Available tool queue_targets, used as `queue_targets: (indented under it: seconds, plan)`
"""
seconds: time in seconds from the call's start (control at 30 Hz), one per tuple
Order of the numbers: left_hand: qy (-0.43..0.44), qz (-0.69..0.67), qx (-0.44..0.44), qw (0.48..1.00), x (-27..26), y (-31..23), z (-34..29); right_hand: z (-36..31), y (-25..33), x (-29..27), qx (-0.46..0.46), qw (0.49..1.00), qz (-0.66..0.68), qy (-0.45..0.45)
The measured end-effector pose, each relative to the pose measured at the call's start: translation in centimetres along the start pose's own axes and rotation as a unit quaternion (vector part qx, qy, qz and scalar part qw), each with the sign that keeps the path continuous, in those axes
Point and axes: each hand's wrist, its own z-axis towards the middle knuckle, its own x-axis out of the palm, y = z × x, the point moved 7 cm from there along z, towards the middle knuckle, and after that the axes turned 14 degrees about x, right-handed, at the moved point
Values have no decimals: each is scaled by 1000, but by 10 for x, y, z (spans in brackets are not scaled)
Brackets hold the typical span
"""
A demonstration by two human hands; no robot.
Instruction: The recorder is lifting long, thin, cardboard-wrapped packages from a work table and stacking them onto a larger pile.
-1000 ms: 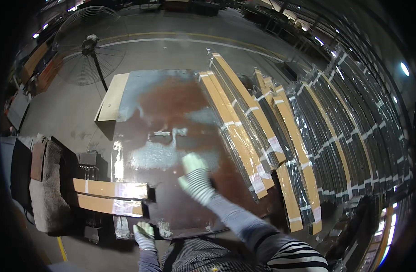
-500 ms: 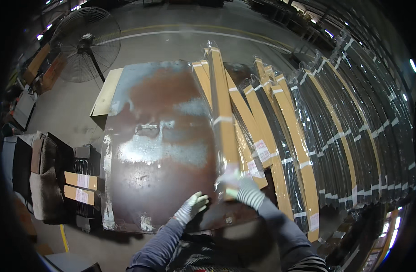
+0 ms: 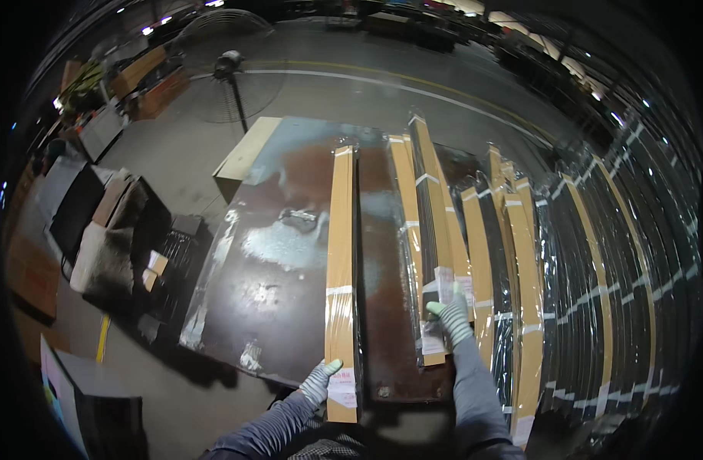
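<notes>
My left hand, in a striped glove, is closed on the near end of a long cardboard-faced bundle wrapped in clear film. This bundle lies along the middle of the worn brown tabletop, its labelled end jutting past the near edge. My right hand, gloved alike, grips the labelled lower part of another wrapped bundle further right. That one leans over other bundles at the table's right side. The fingers under both bundles are partly hidden.
Many more wrapped black and cardboard strips stand in a row at the right. A large floor fan stands beyond the table. Left of it are dark padded blocks and a box.
One bundle now lies further left on the tabletop, and my left hand, empty before, has closed on its near end. My right hand has gripped another bundle. The view has turned.
</notes>
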Motion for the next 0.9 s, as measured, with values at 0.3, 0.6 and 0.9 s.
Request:
queue_targets:
  seconds: [0.3,0.6,0.9]
  plan:
    - [33,179,-229,956,-60,65,-45,-191,-144,162,-164,951,-261,30]
    - [-132,137,68,979,-192,65,-52,-278,-47,162,-528,825,-193,50]
    - [-242,134,220,936,-216,-114,-93,-316,110,181,-607,782,-119,75]
